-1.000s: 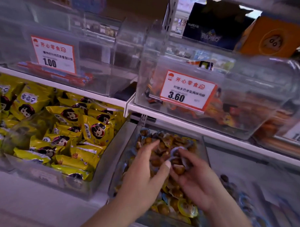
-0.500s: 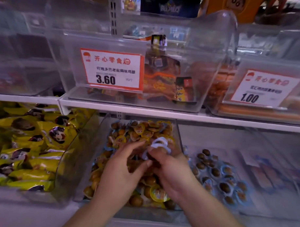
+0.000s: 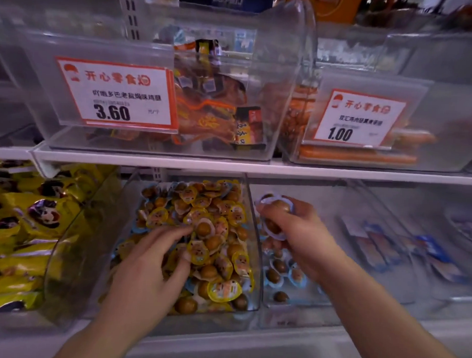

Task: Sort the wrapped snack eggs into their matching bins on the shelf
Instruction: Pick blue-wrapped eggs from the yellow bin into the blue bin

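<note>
A clear bin on the lower shelf is heaped with small brown snack eggs in yellow-lidded wrappers. My left hand lies in this heap with its fingers spread and bent among the eggs; whether it holds one I cannot tell. To the right, a second clear bin holds a few eggs in blue-and-white wrappers. My right hand hovers over this bin and grips two or three blue-and-white wrapped eggs.
Yellow snack bags fill the bin at left. Blue flat packets lie in the bin at far right. The upper shelf carries clear bins with price tags 3.60 and 1.00.
My right hand has left the yellow-egg bin and moved right over the neighbouring bin with the blue-and-white eggs. My left hand stayed in the heap. The view shifted right.
</note>
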Available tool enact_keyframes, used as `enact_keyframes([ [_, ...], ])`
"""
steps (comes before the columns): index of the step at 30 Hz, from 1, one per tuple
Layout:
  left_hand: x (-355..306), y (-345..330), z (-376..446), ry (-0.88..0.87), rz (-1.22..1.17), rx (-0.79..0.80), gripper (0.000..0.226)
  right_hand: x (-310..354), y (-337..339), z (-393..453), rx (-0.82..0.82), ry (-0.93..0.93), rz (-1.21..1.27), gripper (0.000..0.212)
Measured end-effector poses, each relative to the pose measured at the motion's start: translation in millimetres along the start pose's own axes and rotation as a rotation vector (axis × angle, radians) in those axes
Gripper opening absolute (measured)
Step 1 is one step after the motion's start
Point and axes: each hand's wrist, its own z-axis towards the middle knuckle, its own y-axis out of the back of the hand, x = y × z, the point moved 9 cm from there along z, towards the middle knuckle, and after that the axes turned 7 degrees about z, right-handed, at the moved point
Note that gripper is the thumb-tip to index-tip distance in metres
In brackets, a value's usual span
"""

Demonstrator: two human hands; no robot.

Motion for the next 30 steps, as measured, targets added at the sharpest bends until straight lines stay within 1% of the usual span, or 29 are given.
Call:
enact_keyframes([
  [2,-4.3,-2.3,-0.1,-0.025,0.028,0.018,0.039,-21.4,28.0,-5.1,0.037,-0.145,-0.086,0.017],
  [4,-6.3,-5.4,1.4,-0.032,0.058,0.037,0.036,-32.5,52.7,-12.5,0.085,-0.229,-0.272,0.013],
  [5,-6.2,-7.7,2.8,-0.026,0.076,0.053,0.035,-37.1,62.7,-17.4,0.105,-0.273,-0.391,0.016],
  [6,-5.6,-10.0,3.7,-0.019,0.095,0.072,0.035,-43.2,73.2,-21.2,0.112,-0.319,-0.478,0.024],
  [7,-4.7,-12.5,4.4,-0.010,0.117,0.091,0.035,-45.8,81.6,-22.4,0.086,-0.339,-0.510,0.029],
  [8,-3.4,-15.4,4.5,-0.004,0.136,0.115,0.037,-44.0,90.3,-20.8,0.020,-0.313,-0.525,0.026],
  [10,-2.5,-25.2,3.0,-0.018,0.166,0.201,0.045,-26.9,103.9,-14.3,-0.193,-0.150,-0.563,0.011],
  [11,-3.7,-31.6,0.9,-0.046,0.184,0.259,0.051,-17.0,105.8,-12.3,-0.282,-0.062,-0.568,0.006],
  [12,-4.6,-38.1,-2.1,-0.079,0.207,0.317,0.055,-8.9,101.7,-11.2,-0.330,0.018,-0.555,0.011],
  [13,-5.0,-43.1,-5.1,-0.104,0.236,0.364,0.056,-3.7,92.7,-10.1,-0.339,0.082,-0.513,0.017],
  [14,-4.8,-44.9,-7.4,-0.121,0.258,0.383,0.054,-0.2,79.8,-9.8,-0.319,0.131,-0.470,0.019],
  [16,-3.3,-37.9,-8.2,-0.134,0.280,0.348,0.048,6.6,42.3,-11.9,-0.233,0.234,-0.464,0.014],
  [19,-0.3,-19.2,-6.9,-0.163,0.342,0.255,0.033,20.0,-26.1,-23.3,-0.048,0.449,-0.649,0.023],
  [21,5.4,-7.7,-7.7,-0.171,0.397,0.207,0.025,19.2,-68.5,-28.9,0.128,0.539,-0.777,0.023],
  [23,13.8,2.3,-9.2,-0.157,0.437,0.173,0.025,4.7,-96.2,-28.0,0.284,0.508,-0.973,0.027],
  [25,22.4,11.5,-10.2,-0.135,0.470,0.131,0.026,-8.1,-106.2,-23.1,0.346,0.482,-1.176,0.035],
  [26,25.9,15.4,-10.3,-0.123,0.488,0.106,0.026,-11.7,-107.9,-20.2,0.361,0.464,-1.225,0.037],
  [28,28.4,16.6,-10.3,-0.103,0.533,0.076,0.028,-14.2,-113.4,-13.9,0.382,0.447,-1.229,0.041],
  [30,28.8,8.7,-9.7,-0.082,0.551,0.089,0.028,-19.2,-126.8,-6.6,0.424,0.427,-1.173,0.043],
])
